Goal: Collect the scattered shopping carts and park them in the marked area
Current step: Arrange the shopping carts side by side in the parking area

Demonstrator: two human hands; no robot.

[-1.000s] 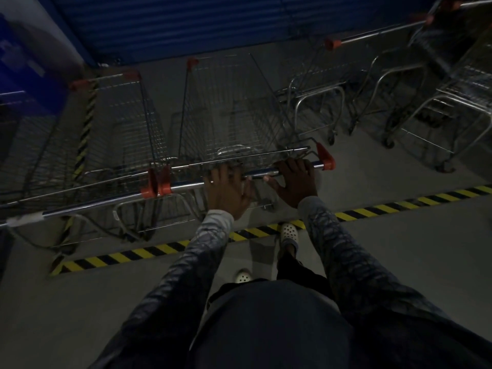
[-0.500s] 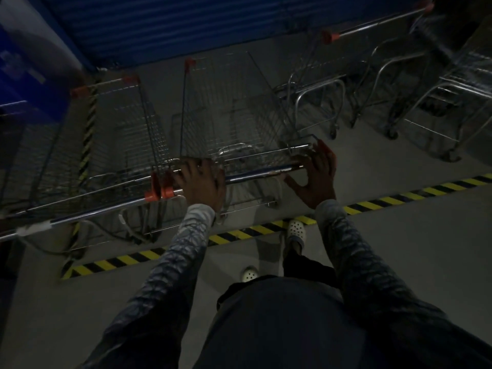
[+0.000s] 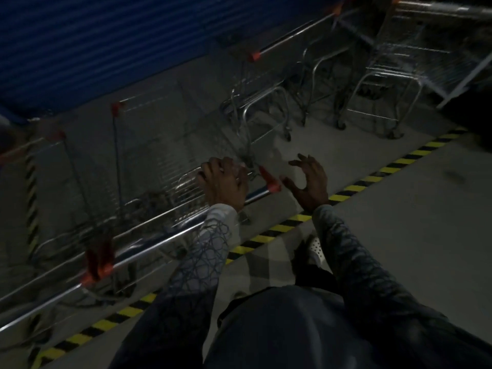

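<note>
cart (image 3: 159, 145): parked nose-in toward the blue shutter wall (image 3: 106, 49), on the far side of the yellow-black floor tape (image 3: 262, 238), squeezed between a neighbour cart (image 3: 66, 169) on the left and more carts (image 3: 266, 107) off to the right
handle bar (image 3: 159, 241): gripped near its red end cap (image 3: 273, 186)
left hand (image 3: 223, 185): fingers curled over the handle bar, kinda blurry tho
right hand (image 3: 310, 179): held off the bar, just beside the end cap, fingers spread and loosely bent, nothing held
</note>
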